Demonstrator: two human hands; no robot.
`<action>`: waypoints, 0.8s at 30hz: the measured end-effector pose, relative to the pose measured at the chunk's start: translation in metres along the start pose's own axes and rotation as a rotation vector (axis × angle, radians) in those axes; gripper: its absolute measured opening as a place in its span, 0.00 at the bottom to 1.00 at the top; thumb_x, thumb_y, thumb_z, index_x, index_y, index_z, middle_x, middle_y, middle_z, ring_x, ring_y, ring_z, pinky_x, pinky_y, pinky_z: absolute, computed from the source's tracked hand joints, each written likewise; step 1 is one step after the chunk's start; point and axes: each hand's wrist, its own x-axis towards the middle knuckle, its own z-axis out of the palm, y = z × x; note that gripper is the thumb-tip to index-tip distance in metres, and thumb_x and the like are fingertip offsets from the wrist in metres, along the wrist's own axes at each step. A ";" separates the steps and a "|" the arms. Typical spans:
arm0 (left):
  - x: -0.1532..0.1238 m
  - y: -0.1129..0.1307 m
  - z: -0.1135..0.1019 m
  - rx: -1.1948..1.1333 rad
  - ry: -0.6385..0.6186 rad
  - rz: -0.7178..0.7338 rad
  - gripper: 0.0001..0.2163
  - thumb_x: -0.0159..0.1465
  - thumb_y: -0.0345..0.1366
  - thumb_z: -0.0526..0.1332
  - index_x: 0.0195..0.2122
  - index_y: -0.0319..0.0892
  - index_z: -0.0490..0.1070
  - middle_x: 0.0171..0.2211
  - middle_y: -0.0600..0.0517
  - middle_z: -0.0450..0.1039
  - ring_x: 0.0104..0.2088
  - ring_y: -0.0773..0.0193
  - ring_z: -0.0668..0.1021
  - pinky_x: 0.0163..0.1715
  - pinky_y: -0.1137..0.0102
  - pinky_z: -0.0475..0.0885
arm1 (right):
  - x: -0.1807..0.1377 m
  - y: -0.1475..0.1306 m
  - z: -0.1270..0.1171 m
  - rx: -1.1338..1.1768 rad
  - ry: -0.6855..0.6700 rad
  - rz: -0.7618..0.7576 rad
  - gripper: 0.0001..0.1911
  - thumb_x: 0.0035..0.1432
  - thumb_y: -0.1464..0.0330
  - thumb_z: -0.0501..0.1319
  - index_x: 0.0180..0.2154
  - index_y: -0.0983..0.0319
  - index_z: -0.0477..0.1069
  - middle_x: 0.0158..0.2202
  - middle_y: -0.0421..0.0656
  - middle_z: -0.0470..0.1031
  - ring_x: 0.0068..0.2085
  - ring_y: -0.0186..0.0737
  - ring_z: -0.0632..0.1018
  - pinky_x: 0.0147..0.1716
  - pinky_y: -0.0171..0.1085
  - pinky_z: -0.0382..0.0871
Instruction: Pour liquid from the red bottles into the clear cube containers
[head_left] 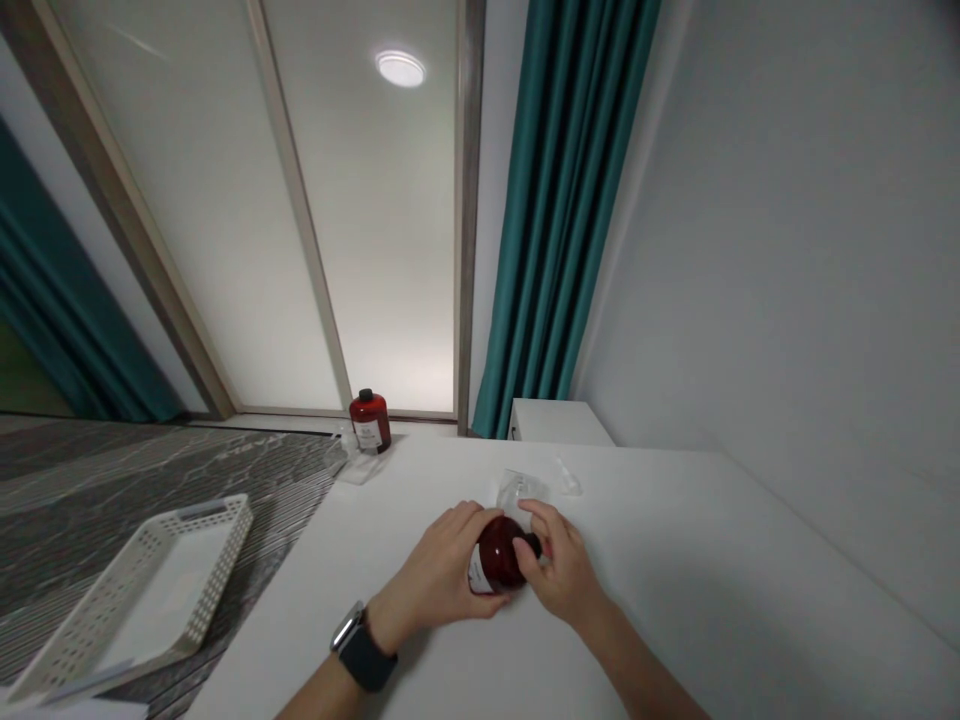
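Note:
A dark red bottle (496, 556) with a white label lies tilted over the white table, its black cap (533, 544) pointing right. My left hand (444, 562) is wrapped around the bottle's body from the left. At the other end, the thumb and fingers of my right hand (561, 565) are closed on the black cap, which they partly cover. Just behind the bottle lies a clear plastic packet (517, 487). A small clear plastic piece (568, 478) rests to the right of that packet.
A second red bottle (370, 422) with a black cap stands upright at the table's far left corner, beside clear plastic wrapping (363, 466). Left of the white table (645, 600), a white perforated basket (142, 600) sits lower down. A white cabinet (562, 422) stands beyond the far edge.

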 end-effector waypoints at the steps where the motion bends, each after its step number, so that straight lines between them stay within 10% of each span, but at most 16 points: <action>1: 0.000 -0.001 0.001 -0.013 0.013 -0.020 0.34 0.50 0.36 0.71 0.57 0.46 0.59 0.47 0.47 0.70 0.46 0.51 0.74 0.46 0.59 0.71 | -0.001 0.000 0.000 0.023 -0.009 0.051 0.15 0.64 0.69 0.55 0.52 0.61 0.63 0.23 0.35 0.68 0.22 0.37 0.71 0.24 0.36 0.70; 8: 0.001 -0.004 -0.002 -0.109 0.031 -0.089 0.33 0.52 0.34 0.70 0.57 0.46 0.58 0.49 0.47 0.69 0.48 0.51 0.74 0.50 0.58 0.71 | -0.005 0.000 -0.001 0.135 -0.058 0.045 0.20 0.62 0.73 0.53 0.56 0.60 0.61 0.42 0.47 0.73 0.39 0.42 0.77 0.40 0.40 0.75; 16: 0.001 -0.002 0.000 -0.006 -0.006 -0.055 0.35 0.50 0.36 0.72 0.58 0.46 0.57 0.49 0.45 0.69 0.48 0.48 0.74 0.48 0.56 0.71 | -0.003 -0.002 0.001 0.109 -0.012 0.151 0.17 0.64 0.71 0.54 0.54 0.59 0.62 0.28 0.37 0.65 0.27 0.37 0.70 0.29 0.35 0.70; 24: 0.001 -0.003 0.000 -0.006 0.008 -0.051 0.36 0.50 0.35 0.71 0.58 0.46 0.57 0.49 0.45 0.70 0.48 0.48 0.74 0.48 0.55 0.71 | -0.004 0.000 -0.003 0.241 -0.032 0.057 0.24 0.60 0.72 0.52 0.58 0.61 0.58 0.41 0.46 0.68 0.41 0.45 0.73 0.44 0.46 0.72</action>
